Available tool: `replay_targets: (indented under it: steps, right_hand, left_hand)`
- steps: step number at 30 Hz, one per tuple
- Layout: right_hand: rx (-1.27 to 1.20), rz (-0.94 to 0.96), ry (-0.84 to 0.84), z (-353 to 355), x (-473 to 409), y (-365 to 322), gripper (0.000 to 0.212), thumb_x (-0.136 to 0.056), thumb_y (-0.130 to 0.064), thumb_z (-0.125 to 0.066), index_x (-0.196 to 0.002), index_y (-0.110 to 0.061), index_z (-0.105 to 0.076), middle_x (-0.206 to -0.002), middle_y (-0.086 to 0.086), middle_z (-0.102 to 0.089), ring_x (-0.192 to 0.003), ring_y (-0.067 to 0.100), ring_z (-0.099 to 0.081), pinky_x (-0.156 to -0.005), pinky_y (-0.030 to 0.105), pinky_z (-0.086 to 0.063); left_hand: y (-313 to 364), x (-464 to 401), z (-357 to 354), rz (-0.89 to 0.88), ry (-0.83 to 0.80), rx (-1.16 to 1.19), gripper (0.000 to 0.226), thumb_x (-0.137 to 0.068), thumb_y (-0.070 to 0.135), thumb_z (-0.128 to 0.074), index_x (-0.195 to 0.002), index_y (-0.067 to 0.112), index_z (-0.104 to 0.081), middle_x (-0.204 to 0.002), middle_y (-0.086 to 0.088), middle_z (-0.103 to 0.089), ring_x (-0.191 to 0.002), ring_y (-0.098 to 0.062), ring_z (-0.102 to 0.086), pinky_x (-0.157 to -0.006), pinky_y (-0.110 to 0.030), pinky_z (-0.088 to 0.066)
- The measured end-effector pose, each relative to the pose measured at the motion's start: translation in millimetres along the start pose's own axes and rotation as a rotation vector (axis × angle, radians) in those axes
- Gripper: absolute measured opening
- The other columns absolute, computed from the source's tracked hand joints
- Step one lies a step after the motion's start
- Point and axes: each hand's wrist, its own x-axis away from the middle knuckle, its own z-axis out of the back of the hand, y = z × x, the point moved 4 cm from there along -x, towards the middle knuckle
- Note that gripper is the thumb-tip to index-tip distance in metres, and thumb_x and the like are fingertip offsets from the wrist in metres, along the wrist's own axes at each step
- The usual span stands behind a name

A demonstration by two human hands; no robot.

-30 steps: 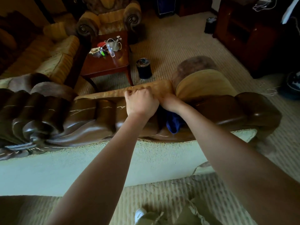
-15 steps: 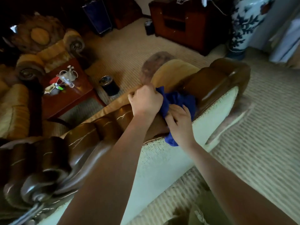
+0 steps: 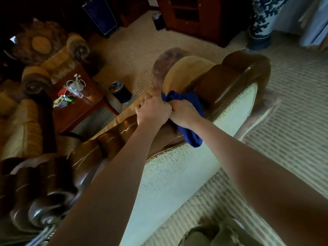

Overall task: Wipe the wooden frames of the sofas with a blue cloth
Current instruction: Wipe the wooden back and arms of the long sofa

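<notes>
Where hands meet, right fingers (image 3: 179, 107) around blue cloth (image 3: 192, 137).

No readable text, label, brand, number or sign anywhere in view. Small clutter on bench (image 3: 78, 110) too small and blurred to read.
</notes>
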Motion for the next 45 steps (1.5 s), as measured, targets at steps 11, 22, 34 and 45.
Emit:
replay_targets:
  steps: [11, 22, 34, 45]
  right_hand:
    - [-0.332, 0.116, 0.624, -31.7, 72.4, 14.1, 0.023, -0.087, -0.023, -0.037, -0.073, -0.017, -0.055, -0.082, -0.013, -0.059, -0.088, 0.008, -0.056, -0.104, 0.041, -0.032]
    - [-0.79, -0.07, 0.803, -91.7, 89.2, 3.1, 0.04, -0.095, -0.031, -0.03, -0.134, -0.025, -0.037, -0.135, 0.005, -0.047, -0.127, 0.017, -0.044, -0.108, 0.037, -0.034]
    - [-0.945, -0.278, 0.985, -94.8, 91.6, -29.7, 0.033, -0.102, -0.019, -0.03, -0.132, -0.026, -0.043, -0.138, -0.009, -0.044, -0.13, 0.005, -0.036, -0.11, 0.028, -0.026]
    - [-0.938, -0.312, 0.974, -97.3, 96.1, -48.1, 0.029, -0.103, -0.021, -0.03, -0.122, -0.021, -0.052, -0.123, -0.002, -0.056, -0.118, 0.011, -0.047, -0.103, 0.028, -0.032]
  left_hand:
    - [3.0, -1.5, -7.6, -0.052, -0.094, -0.018, 0.054, -0.089, 0.023, -0.038, -0.142, 0.017, -0.029, -0.139, -0.016, -0.045, -0.125, -0.036, -0.043, -0.103, -0.051, -0.028]
    - [10.8, 6.2, -11.0, -0.319, -0.12, -0.028, 0.024, -0.092, 0.025, -0.037, -0.112, 0.017, -0.047, -0.12, -0.01, -0.052, -0.113, -0.031, -0.049, -0.101, -0.052, -0.034]
    - [19.7, 21.7, -6.6, -0.46, -0.203, 0.129, 0.044, -0.09, 0.012, -0.041, -0.134, 0.013, -0.045, -0.133, -0.006, -0.048, -0.122, -0.024, -0.045, -0.083, -0.028, -0.027]
    - [20.4, 23.9, 1.6, -0.517, -0.13, 0.188, 0.043, -0.09, 0.011, -0.043, -0.132, 0.01, -0.05, -0.133, -0.007, -0.051, -0.118, -0.021, -0.047, -0.082, -0.026, -0.026]
